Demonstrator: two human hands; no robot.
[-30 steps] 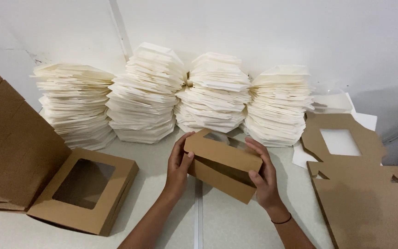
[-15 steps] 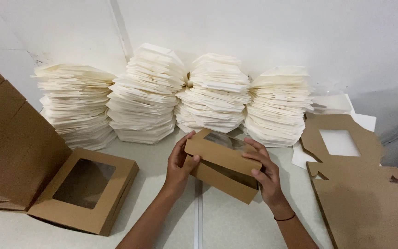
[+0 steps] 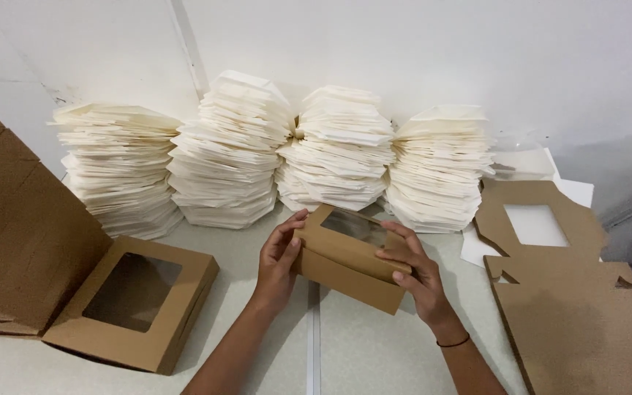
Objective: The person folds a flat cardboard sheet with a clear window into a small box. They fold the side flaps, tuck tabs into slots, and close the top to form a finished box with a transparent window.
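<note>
A brown cardboard box with a clear window (image 3: 349, 254) is held above the white table (image 3: 360, 351), tilted with its window side facing away and up. My left hand (image 3: 279, 260) grips its left end, thumb and fingers pinching the edge. My right hand (image 3: 412, 272) holds the right end, fingers over the top flap. A dark band circles my right wrist.
Several tall stacks of cream folded paper pieces (image 3: 232, 150) line the wall behind. A finished brown window box (image 3: 137, 301) lies at the left beside a pile of brown cardboard (image 3: 16, 234). Flat unfolded brown box blanks (image 3: 572, 307) lie at the right.
The box has shifted slightly and tilted more upright between my hands. My fingers have moved along its edges; my left hand now pinches the left end.
</note>
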